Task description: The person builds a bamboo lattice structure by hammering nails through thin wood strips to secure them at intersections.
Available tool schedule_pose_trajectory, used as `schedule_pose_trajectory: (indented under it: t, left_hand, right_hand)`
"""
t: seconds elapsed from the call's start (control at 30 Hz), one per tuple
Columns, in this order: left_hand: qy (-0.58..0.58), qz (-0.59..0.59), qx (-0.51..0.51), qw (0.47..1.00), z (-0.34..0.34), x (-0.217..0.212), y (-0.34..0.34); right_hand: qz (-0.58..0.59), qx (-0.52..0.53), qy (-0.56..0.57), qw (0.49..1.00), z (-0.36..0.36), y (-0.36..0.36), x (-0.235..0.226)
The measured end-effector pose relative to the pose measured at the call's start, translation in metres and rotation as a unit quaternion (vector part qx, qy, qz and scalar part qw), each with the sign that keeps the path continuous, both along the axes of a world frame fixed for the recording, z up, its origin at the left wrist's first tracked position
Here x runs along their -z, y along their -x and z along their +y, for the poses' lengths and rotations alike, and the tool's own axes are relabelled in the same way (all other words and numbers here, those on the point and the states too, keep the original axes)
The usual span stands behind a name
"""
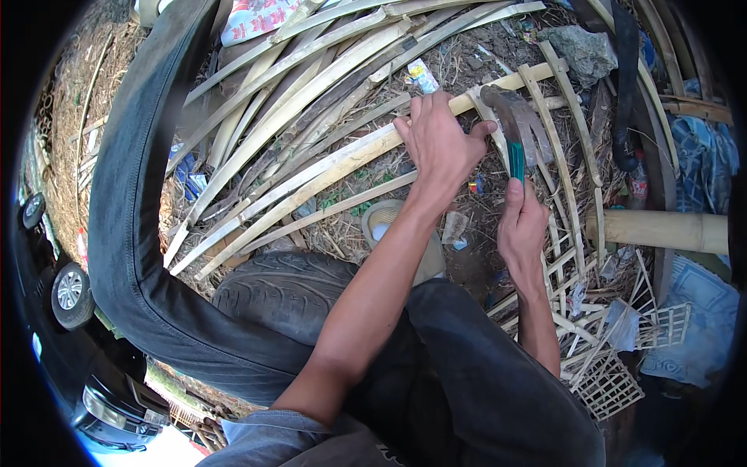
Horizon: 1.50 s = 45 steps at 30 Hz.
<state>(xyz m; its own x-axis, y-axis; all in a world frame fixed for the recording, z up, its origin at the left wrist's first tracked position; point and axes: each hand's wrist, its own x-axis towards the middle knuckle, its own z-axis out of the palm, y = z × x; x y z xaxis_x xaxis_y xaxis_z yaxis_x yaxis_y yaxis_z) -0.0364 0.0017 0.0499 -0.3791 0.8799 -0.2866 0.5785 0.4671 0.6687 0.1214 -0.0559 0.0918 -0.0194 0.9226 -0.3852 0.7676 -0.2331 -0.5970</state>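
Observation:
My left hand (pixel 442 142) is closed around a long pale split bamboo strip (pixel 338 165), which slants from the lower left up to the right. Its thumb points right, close to the blade of a green-handled knife (pixel 516 158). My right hand (pixel 521 224) grips that handle from below, the thumb lying along it. The dark, slightly curved blade points up and left and meets the bamboo just right of my left hand. How deep the edge sits in the bamboo I cannot tell.
More bamboo strips (pixel 311 97) lie heaped at the upper left. A grey rock (pixel 580 53) is at the upper right, above a thick bamboo pole (pixel 661 230). Bamboo lattice (pixel 611 387) lies lower right. A tyre (pixel 292 289) is by my legs; a dark car (pixel 117 393) stands far left.

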Motion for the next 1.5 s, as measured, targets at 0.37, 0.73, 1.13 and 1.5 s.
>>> schedule_pose_trajectory:
  t: [0.37,0.73,1.13,1.5]
  left_hand:
    - [0.033,-0.026,-0.009,0.999,0.005,-0.003,-0.003]
    - [0.028,-0.020,-0.002,0.999,0.004,0.001,-0.006]
    - [0.003,-0.010,-0.009,1.000,0.003,0.002,-0.002]
    - [0.022,-0.032,-0.006,0.999,0.004,0.004,-0.004]
  right_hand:
    - [0.093,0.095,-0.054,0.990,-0.010,-0.006,-0.008]
    - [0.025,0.042,-0.039,0.998,-0.006,0.002,-0.015]
    - [-0.034,0.001,-0.006,0.999,0.012,0.007,-0.018]
    - [-0.055,-0.022,0.015,0.998,0.024,0.009,-0.049]
